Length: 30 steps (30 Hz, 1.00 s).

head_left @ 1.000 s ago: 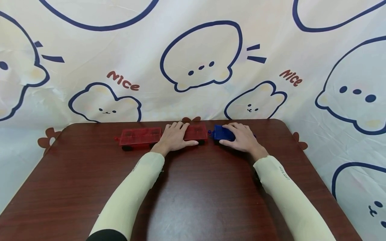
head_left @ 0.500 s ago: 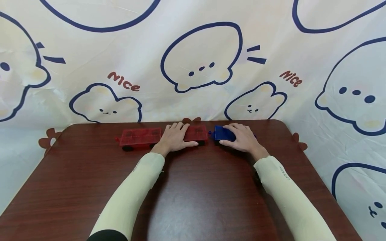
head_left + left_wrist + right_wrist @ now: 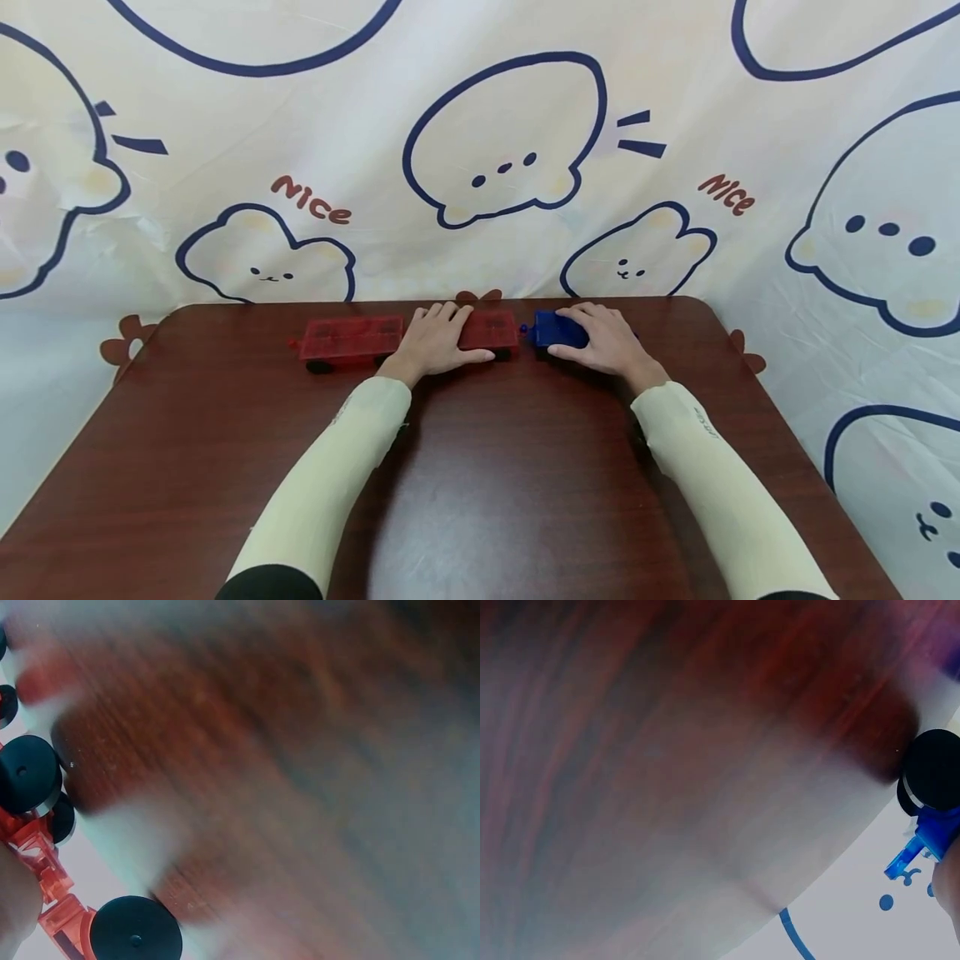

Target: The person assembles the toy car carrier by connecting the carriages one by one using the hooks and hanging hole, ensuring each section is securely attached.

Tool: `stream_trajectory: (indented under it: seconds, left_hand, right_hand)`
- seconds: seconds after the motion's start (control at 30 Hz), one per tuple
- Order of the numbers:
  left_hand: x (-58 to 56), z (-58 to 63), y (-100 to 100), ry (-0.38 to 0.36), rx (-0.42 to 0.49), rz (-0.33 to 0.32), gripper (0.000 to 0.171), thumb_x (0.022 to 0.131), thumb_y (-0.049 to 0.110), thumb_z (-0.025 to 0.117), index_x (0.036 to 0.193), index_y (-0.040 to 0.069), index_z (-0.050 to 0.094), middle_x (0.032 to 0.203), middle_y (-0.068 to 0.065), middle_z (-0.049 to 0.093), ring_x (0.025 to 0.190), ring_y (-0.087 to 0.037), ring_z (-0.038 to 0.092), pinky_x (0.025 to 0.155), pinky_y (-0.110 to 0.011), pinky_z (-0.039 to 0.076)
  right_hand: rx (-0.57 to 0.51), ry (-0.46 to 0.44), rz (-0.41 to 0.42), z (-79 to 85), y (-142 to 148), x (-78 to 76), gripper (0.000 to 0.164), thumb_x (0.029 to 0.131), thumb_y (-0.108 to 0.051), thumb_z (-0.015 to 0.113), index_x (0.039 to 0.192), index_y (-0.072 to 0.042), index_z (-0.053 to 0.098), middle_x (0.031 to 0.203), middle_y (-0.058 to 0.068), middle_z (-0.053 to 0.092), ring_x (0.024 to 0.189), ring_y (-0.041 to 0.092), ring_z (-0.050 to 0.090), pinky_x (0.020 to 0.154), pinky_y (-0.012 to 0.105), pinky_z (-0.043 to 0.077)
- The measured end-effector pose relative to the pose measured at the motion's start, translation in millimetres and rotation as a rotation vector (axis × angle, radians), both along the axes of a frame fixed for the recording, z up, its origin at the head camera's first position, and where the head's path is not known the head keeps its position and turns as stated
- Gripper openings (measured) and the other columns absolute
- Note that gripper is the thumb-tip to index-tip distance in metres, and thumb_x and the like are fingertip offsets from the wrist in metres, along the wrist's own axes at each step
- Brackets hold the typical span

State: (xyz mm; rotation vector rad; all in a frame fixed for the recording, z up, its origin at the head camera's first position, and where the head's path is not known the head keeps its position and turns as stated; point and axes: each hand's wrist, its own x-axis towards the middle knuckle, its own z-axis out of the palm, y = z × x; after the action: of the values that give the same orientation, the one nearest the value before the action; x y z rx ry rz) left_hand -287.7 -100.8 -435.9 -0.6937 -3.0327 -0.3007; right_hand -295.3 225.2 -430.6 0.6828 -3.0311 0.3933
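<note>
Two see-through red toy train cars with black wheels stand in a row at the far side of the table in the head view. My left hand (image 3: 435, 342) grips the right red car (image 3: 489, 331), thumb along its near side. The same hand covers the spot where the left red car (image 3: 352, 340) meets it. Red couplers (image 3: 46, 862) show between the wheels in the left wrist view. Just to the right, my right hand (image 3: 606, 342) holds a blue toy train car (image 3: 558, 330) by its sides. The blue car's ball-ended coupler (image 3: 524, 330) points at the right red car.
The dark brown wooden table (image 3: 495, 483) reaches back to a pale curtain (image 3: 495, 258) printed with cartoon outlines. All the cars line up close to the table's far edge.
</note>
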Motion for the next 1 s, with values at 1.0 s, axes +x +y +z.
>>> stream_trajectory:
  seconds: [1.0]
  left_hand:
    - [-1.7,1.3,4.9,-0.035,-0.050,0.017,0.106,0.081,0.087,0.048,0.160,0.018,0.031,0.153,-0.015,0.041,0.139,-0.035,0.038,0.109,-0.056,0.031]
  right_hand:
    - [0.044,0.051,0.014,-4.8,3.5,-0.3,0.083,0.086,-0.072,0.060,0.147,-0.016,0.054,0.147,0.013,0.050,0.134,0.035,0.043,0.113,0.058,0.029]
